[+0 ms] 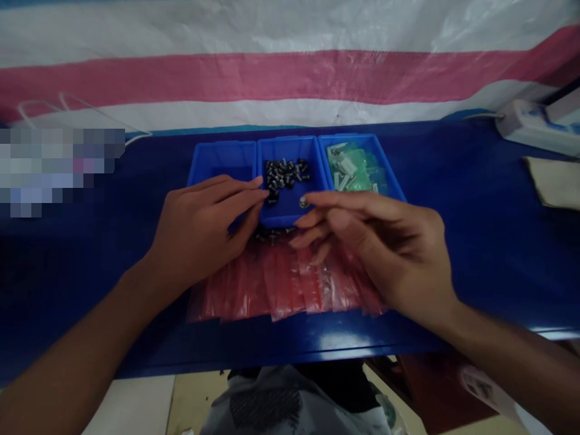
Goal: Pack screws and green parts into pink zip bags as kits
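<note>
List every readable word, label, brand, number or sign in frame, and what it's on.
No text is readable.
White strip at lower right: dark marks, too blurred to read.
Dark patch on the grey clothing: no letters can be made out.
Red bags, green packets, blue bins: no legible print.
Pixelated area at left: masked, unreadable.

The left forearm (104, 326) and right forearm (507, 344) are bare where they show, as are the slender, tapering fingers (238, 191). Lower down, soft, creased grey clothing (312, 408) carries a dark, textured, roughly rectangular patch (265, 406); its finer detail is blurred.
</note>
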A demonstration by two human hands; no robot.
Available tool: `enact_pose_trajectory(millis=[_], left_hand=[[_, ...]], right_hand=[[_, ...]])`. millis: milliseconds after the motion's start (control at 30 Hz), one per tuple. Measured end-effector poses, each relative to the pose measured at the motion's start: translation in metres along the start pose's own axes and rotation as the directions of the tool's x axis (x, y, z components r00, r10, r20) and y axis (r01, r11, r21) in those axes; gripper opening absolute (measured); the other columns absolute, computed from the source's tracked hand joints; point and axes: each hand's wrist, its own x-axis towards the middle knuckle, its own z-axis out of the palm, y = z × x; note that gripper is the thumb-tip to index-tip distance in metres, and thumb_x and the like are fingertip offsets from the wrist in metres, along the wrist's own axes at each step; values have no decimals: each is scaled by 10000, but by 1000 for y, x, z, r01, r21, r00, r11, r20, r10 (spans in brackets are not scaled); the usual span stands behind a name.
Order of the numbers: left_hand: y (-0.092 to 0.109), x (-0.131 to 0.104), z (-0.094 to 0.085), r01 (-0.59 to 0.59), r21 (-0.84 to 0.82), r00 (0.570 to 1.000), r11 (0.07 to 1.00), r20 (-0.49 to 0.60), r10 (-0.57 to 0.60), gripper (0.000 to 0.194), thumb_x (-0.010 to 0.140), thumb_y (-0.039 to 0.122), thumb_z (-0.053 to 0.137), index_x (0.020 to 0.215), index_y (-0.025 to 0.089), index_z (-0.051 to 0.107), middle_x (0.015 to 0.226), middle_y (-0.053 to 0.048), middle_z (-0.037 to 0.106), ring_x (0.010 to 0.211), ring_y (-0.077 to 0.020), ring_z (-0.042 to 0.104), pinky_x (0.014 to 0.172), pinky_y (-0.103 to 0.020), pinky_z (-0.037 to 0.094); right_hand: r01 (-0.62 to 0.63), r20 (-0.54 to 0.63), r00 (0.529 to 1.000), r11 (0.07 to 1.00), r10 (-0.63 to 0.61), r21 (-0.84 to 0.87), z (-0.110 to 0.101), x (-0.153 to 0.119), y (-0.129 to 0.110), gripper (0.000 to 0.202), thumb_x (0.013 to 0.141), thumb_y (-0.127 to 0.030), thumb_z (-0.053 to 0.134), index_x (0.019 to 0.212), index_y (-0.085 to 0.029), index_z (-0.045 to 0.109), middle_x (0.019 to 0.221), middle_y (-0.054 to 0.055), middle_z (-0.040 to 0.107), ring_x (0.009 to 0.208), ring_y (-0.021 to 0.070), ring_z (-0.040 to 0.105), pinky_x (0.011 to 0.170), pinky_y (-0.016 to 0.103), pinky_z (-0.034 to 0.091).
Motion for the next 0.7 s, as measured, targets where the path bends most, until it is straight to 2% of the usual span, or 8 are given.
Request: enact_pose_trajectory(millis=[67, 133, 200, 267, 367, 533, 600, 700], left_hand=[[1, 1, 1, 3, -4, 1000, 1000, -11, -3, 164, 1105, 181, 630, 1133, 166, 791, 1182, -78, 863, 940, -262, 863, 744, -398, 715], [2, 2, 1, 3, -5, 1000, 1000, -19, -3, 161, 1103, 174, 635, 1130, 161, 793, 1176, -80, 864, 947, -266, 863, 763, -402, 719], [2, 3, 1, 0, -3, 1000, 1000, -21, 0, 166, 1106, 174, 629, 1135, 159, 792, 1172, -79, 864, 945, -261, 862, 781, -400, 721], [2, 3, 1, 1, 0, 1000, 1000, -16, -1, 174, 1111, 177, 620, 1138, 163, 791, 1174, -74, 864, 944, -253, 860, 786, -393, 719], [2, 2, 0, 4, 2, 1000, 1000, -10, -4, 176, 1115, 183, 615, 1136, 168, 789, 1185, -67, 863, 959, -244, 857, 786, -382, 715], [0, 0, 0, 3, 6, 1000, 1000, -11, -3, 178, 1122, 186, 607, 1144, 182, 784, 1177, -50, 865, 960, -220, 853, 780, -350, 699], [0, 0, 0, 5, 8, 1000, 1000, -14, -5, 180, 1125, 195, 603, 1145, 184, 782, 1182, -50, 864, 960, -225, 853, 780, -355, 699], [0, -1, 0, 7, -1, 1000, 1000, -3, -7, 183, 1130, 214, 599, 1153, 184, 778, 1197, -58, 861, 968, -239, 855, 782, -374, 707]], right_hand=[[256, 142, 965, 911, -221, -323, 3, -3, 5, 231, 1093, -113, 620, 1217, -182, 801, 1094, 66, 862, 935, 178, 841, 812, 308, 723], [500, 369, 864, 674, -343, -545, 7, -5, 13, 245, 1102, -121, 599, 1251, -102, 793, 1183, 138, 841, 1029, 235, 810, 919, 392, 715], [625, 541, 779, 471, -318, -623, 12, -6, 19, 323, 1141, -208, 558, 1316, -23, 756, 1259, 208, 804, 1104, 304, 764, 971, 490, 698], [644, 608, 760, 393, -229, -656, 15, -6, 24, 395, 1161, -269, 525, 1385, -8, 719, 1274, 221, 778, 1113, 329, 722, 971, 534, 684], [618, 592, 781, 388, -199, -684, 16, -8, 26, 342, 1138, -177, 522, 1379, -42, 724, 1185, 183, 753, 1025, 300, 669, 879, 478, 671], [620, 578, 781, 412, -238, -668, 12, -8, 27, 251, 1107, -84, 539, 1054, -94, 784, 1049, 134, 746, 938, 252, 645, 780, 391, 621], [621, 572, 776, 479, -265, -621, 10, -7, 26, 239, 1110, -81, 543, 1100, -90, 782, 1072, 129, 772, 952, 242, 688, 813, 385, 639], [545, 459, 829, 648, -321, -532, 5, -5, 21, 229, 1112, -101, 586, 1240, -121, 774, 1116, 100, 802, 994, 203, 755, 860, 330, 669]])
